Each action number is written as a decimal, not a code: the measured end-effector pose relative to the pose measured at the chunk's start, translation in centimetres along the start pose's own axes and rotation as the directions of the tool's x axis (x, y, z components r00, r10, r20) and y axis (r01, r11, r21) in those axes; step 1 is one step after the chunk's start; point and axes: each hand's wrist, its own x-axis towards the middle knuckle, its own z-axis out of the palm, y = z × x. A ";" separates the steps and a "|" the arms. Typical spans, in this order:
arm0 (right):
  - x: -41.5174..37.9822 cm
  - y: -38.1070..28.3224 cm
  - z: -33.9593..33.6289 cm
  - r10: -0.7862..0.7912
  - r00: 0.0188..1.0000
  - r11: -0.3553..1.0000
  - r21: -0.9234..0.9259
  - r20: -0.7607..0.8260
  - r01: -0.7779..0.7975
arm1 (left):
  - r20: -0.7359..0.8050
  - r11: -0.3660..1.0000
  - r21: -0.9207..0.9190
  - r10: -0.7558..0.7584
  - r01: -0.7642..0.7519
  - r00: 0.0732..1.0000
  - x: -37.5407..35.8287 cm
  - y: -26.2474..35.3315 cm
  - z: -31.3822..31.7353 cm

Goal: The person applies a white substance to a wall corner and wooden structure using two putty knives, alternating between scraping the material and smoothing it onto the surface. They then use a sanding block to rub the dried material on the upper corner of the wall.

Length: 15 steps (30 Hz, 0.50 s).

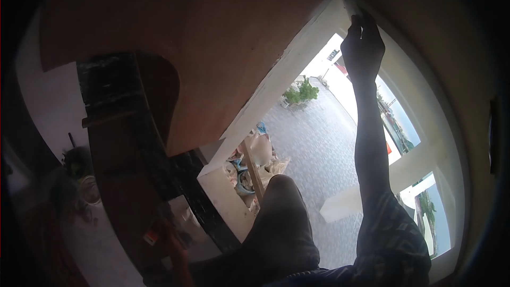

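Observation:
My right hand [363, 45] is raised at the upper right, its fingers closed in a pinch near the top corner of a white frame edge [297, 48]. What lies between the fingertips is too small and dark to name. A large brown panel [223, 37] fills the upper part of the view, beside that white edge. My left hand [174, 239] is low on the left, dim and blurred, near a small orange and white item [150, 237]; its fingers cannot be made out.
Black marble-like strips [109, 82] run below the panel. My bent knee [284, 196] is at the bottom centre. Beyond the opening, bags of rubbish [260, 151] with a wooden plank [252, 170] lie below, beside grey paving [319, 138] and a green plant [301, 92]. White window bars [414, 167] stand at right.

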 end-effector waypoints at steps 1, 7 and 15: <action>0.1 0.3 0.3 -0.075 0.997 0.996 -0.044 -0.007 0.074 | -0.014 1.000 0.007 0.018 -0.018 1.000 -0.5 0.3 0.5; -0.7 1.3 0.8 -0.205 0.975 0.953 -0.209 0.091 0.220 | -0.023 0.996 0.054 -0.074 0.076 0.997 -1.9 0.5 1.0; -1.7 3.0 2.3 -0.065 0.979 0.976 -0.194 0.193 0.103 | -0.057 0.991 0.129 -0.029 0.036 0.998 -3.2 1.8 2.5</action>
